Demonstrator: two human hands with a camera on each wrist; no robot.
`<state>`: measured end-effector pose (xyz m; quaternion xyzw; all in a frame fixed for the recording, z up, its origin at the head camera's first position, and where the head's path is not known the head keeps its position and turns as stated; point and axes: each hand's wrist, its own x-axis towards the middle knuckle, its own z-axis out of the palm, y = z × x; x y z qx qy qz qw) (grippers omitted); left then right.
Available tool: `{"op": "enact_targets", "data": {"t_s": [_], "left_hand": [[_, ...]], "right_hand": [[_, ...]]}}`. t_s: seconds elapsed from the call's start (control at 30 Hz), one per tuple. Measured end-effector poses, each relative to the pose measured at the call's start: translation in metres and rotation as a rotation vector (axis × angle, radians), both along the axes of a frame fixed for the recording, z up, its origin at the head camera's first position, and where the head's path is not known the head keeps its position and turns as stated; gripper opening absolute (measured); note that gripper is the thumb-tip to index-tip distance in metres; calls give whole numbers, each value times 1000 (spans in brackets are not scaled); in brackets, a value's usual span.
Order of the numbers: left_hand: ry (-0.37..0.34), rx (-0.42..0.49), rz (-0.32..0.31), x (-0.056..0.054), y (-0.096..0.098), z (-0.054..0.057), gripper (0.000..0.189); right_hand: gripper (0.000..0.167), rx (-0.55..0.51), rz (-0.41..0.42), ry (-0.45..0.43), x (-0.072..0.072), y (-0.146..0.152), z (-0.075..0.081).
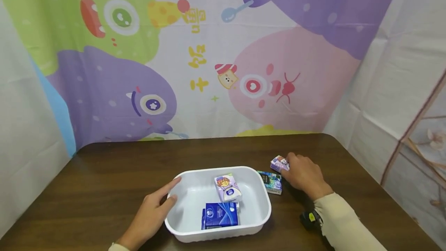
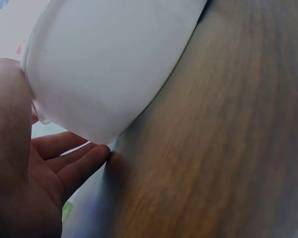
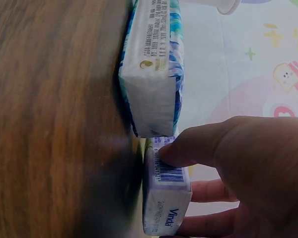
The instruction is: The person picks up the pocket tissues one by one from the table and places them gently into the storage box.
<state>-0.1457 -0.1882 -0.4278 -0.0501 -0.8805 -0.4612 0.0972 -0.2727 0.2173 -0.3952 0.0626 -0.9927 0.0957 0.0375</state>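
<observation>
My right hand (image 1: 305, 174) pinches a small lilac-and-white tissue pack (image 1: 278, 163) lying on the table. In the right wrist view my thumb (image 3: 181, 148) presses its barcode side, with fingers on the opposite side. Beside it lies a blue-green patterned tissue pack (image 1: 273, 183), close by the white plastic tub (image 1: 263, 220). My left hand (image 1: 148, 212) holds the tub at its left end, index finger and thumb at the rim. The left wrist view shows other fingers (image 2: 84, 163) outside, under the rim. Inside the tub are a lilac-and-white tissue pack (image 1: 227, 187) and dark blue packs (image 1: 221, 215), overlapping.
The dark wooden table (image 1: 122, 169) runs back to a cartoon-printed curtain (image 1: 202, 115). Pale cloth (image 1: 383, 107) hangs at the right side. A black device (image 1: 308, 219) with a yellow-green mark sits at the right wrist, beside the cream sleeve (image 1: 345, 220).
</observation>
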Motion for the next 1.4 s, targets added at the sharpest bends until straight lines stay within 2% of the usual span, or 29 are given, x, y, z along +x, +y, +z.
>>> {"op": "enact_targets", "data": {"t_s": [0.5,0.73,1.03,1.4], "left_hand": [[-39,13,3,-1,-1,0,43],[-21,8,2,-1,0,-2,43],[-51,17,5,-2,1,0,43],[-47,12,6,-2,0,0,43]], "right_hand": [[44,-52,-18,42,-2,3,2],[44,-70,-15,78,-1,3,6],[46,-99,-19,79,-1,0,8],[45,-117,2,97,3,-7,14]]}}
